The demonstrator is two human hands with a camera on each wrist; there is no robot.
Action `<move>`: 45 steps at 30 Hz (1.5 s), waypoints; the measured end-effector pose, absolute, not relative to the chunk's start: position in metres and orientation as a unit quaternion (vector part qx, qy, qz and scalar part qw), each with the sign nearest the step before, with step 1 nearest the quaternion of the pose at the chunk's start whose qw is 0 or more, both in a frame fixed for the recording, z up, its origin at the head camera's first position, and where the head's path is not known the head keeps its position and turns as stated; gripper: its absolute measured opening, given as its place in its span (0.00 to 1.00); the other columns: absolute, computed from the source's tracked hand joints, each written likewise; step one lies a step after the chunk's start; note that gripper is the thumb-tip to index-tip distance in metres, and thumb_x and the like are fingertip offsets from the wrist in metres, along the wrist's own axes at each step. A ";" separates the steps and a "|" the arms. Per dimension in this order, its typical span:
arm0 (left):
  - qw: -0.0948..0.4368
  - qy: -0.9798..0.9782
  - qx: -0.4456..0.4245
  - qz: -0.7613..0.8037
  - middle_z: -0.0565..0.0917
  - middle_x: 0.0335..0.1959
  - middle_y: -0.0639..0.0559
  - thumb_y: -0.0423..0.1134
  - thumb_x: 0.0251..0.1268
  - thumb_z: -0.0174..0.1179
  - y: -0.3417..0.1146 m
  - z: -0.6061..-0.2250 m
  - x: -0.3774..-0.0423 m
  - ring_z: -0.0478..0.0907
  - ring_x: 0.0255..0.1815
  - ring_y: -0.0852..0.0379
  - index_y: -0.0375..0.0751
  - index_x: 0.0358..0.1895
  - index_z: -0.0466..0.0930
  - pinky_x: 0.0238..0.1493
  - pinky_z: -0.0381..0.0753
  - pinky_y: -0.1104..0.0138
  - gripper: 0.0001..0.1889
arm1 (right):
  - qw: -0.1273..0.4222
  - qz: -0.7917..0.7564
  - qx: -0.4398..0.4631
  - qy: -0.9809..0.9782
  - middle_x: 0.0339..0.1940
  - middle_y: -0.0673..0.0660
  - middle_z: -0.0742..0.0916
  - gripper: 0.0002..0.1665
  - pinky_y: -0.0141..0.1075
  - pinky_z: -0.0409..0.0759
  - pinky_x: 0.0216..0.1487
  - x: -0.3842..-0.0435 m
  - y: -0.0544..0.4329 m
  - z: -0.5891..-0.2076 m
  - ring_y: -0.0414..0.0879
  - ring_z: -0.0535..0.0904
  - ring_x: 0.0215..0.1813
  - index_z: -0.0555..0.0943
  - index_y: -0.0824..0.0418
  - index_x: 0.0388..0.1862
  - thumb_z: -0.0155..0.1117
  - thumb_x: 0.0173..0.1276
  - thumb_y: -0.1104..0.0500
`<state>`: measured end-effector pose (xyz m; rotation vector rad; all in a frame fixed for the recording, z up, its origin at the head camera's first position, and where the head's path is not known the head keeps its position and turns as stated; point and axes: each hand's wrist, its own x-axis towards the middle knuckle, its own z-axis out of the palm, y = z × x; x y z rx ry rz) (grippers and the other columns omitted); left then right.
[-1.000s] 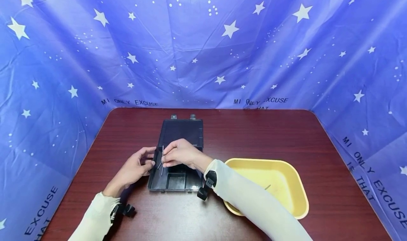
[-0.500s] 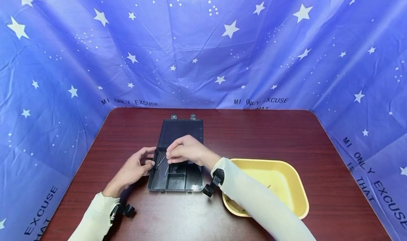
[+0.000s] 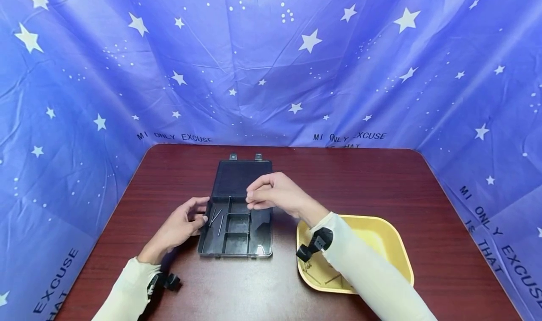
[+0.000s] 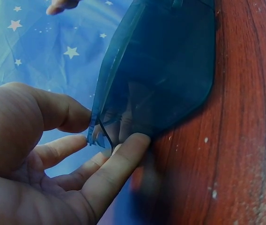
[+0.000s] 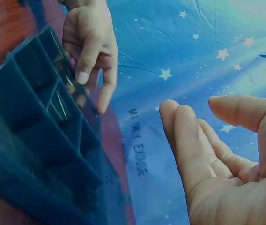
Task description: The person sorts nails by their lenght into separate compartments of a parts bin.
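Note:
An opened dark plastic compartment box [image 3: 237, 236] lies on the table, lid folded back to the far side. My left hand [image 3: 179, 227] holds its left wall, thumb at the rim and fingers along the outside, as the left wrist view of the box [image 4: 170, 61] also shows. Several thin metal pins, like nails [image 3: 221, 224], lie loose in the long left compartment. Over the box's far right part hovers my right hand [image 3: 283, 196]. In the right wrist view its thumb and fingertips [image 5: 185, 115] stand apart with nothing between them.
A yellow plastic basin [image 3: 400, 245] stands to the right of the box, partly covered by the right sleeve [image 3: 364, 255]. More thin metal pins [image 3: 311, 276] lie at its near left. A star-patterned curtain [image 3: 271, 67] surrounds the table's far and lateral sides.
My right hand let go of a metal pin in the left compartment, then rose and moved right toward the basin. The left hand has stayed on the box wall.

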<state>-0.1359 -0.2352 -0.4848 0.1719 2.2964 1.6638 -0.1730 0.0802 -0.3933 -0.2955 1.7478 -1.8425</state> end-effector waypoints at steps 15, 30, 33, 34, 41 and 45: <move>0.150 0.800 0.059 0.577 0.75 0.65 0.27 0.27 0.75 0.58 -0.234 -0.482 -0.134 0.81 0.51 0.53 0.37 0.79 0.64 0.41 0.89 0.59 0.31 | 0.222 -0.667 -0.117 0.702 0.41 0.58 0.93 0.16 0.45 0.90 0.49 -0.159 0.162 -0.363 0.52 0.92 0.44 0.82 0.72 0.54 0.71 0.70 0.68; 0.157 0.798 0.055 0.580 0.74 0.66 0.27 0.27 0.75 0.58 -0.234 -0.482 -0.134 0.81 0.48 0.56 0.37 0.79 0.63 0.40 0.89 0.60 0.32 | 0.223 -0.573 -0.090 0.783 0.41 0.58 0.92 0.21 0.45 0.90 0.51 -0.139 0.227 -0.364 0.52 0.92 0.46 0.83 0.71 0.55 0.74 0.70 0.59; 0.158 0.797 0.054 0.580 0.74 0.66 0.27 0.27 0.75 0.58 -0.233 -0.482 -0.134 0.80 0.47 0.57 0.37 0.79 0.63 0.39 0.89 0.60 0.31 | 0.229 -0.555 -0.090 0.794 0.40 0.60 0.92 0.21 0.45 0.90 0.52 -0.133 0.235 -0.369 0.52 0.91 0.45 0.83 0.70 0.55 0.74 0.70 0.58; 0.158 0.797 0.054 0.580 0.74 0.66 0.27 0.27 0.75 0.58 -0.233 -0.482 -0.134 0.80 0.47 0.57 0.36 0.79 0.63 0.39 0.88 0.61 0.31 | 0.231 -0.551 -0.092 0.797 0.41 0.62 0.91 0.21 0.44 0.90 0.52 -0.131 0.238 -0.372 0.51 0.91 0.44 0.83 0.70 0.55 0.75 0.70 0.58; 0.156 0.799 0.053 0.578 0.74 0.66 0.27 0.27 0.75 0.59 -0.232 -0.482 -0.134 0.81 0.48 0.57 0.36 0.79 0.63 0.39 0.88 0.61 0.31 | 0.247 -0.505 -0.130 0.817 0.38 0.62 0.90 0.21 0.36 0.86 0.42 -0.117 0.255 -0.394 0.48 0.88 0.40 0.83 0.74 0.53 0.75 0.67 0.61; 0.156 0.801 0.052 0.576 0.73 0.66 0.27 0.27 0.75 0.59 -0.232 -0.481 -0.134 0.80 0.47 0.57 0.36 0.79 0.64 0.38 0.88 0.61 0.31 | 0.272 -0.495 -0.141 0.813 0.38 0.60 0.91 0.21 0.34 0.86 0.41 -0.110 0.261 -0.408 0.45 0.88 0.39 0.82 0.76 0.52 0.75 0.65 0.64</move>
